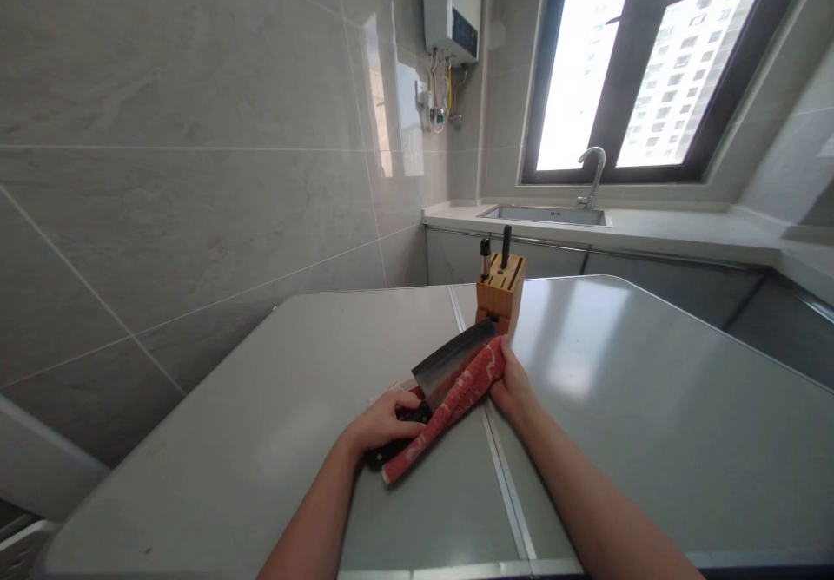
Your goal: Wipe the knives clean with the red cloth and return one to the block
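Observation:
A cleaver (449,367) with a broad dark blade and black handle lies at a slant over the middle of the table. My left hand (391,419) is closed round its handle near the blade. A long, folded red cloth (460,398) with white streaks runs alongside the blade and covers part of the handle. My right hand (512,380) grips the cloth's far end near the blade's tip. The fingers behind the cloth are hidden. A wooden knife block (500,298) with two black-handled tools in it stands just beyond the blade.
Everything lies on a pale table (215,441) with a metal seam (501,467) through its middle. A flat red and white thing (404,385) is partly hidden behind my left hand. Tiled wall stands left; a counter with a sink (547,214) and faucet (592,176) is behind.

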`<state>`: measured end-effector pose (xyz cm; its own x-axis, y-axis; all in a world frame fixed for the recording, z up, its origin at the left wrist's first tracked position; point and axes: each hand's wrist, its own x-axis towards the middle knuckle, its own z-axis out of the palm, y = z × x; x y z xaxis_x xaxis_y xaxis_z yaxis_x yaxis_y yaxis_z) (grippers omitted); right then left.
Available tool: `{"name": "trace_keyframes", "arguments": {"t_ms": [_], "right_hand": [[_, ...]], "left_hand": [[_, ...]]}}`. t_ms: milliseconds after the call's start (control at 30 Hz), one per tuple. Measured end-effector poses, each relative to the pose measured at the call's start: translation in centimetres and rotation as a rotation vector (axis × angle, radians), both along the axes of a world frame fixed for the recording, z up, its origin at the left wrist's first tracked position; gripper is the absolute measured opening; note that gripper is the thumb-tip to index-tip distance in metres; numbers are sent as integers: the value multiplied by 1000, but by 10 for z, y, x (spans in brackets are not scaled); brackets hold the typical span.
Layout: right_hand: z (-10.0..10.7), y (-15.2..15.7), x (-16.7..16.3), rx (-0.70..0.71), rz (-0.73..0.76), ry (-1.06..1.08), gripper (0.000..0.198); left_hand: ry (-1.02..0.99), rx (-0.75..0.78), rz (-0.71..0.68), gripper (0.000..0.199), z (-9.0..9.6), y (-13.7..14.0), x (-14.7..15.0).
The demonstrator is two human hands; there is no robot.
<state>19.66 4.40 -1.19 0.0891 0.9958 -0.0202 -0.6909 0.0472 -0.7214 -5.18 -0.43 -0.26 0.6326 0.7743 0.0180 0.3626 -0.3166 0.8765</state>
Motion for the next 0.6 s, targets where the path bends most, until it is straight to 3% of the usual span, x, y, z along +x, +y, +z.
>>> {"name": "trace_keyframes", "arguments": {"t_ms": [267,600], "right_hand": [[-2,-6,-21,-101,141,-25,32],[-7,-31,-44,43,253,-431,43]], "left_hand": [[-2,29,55,36,1,0,4],[-45,154,114,34,-2,0,8]]}}
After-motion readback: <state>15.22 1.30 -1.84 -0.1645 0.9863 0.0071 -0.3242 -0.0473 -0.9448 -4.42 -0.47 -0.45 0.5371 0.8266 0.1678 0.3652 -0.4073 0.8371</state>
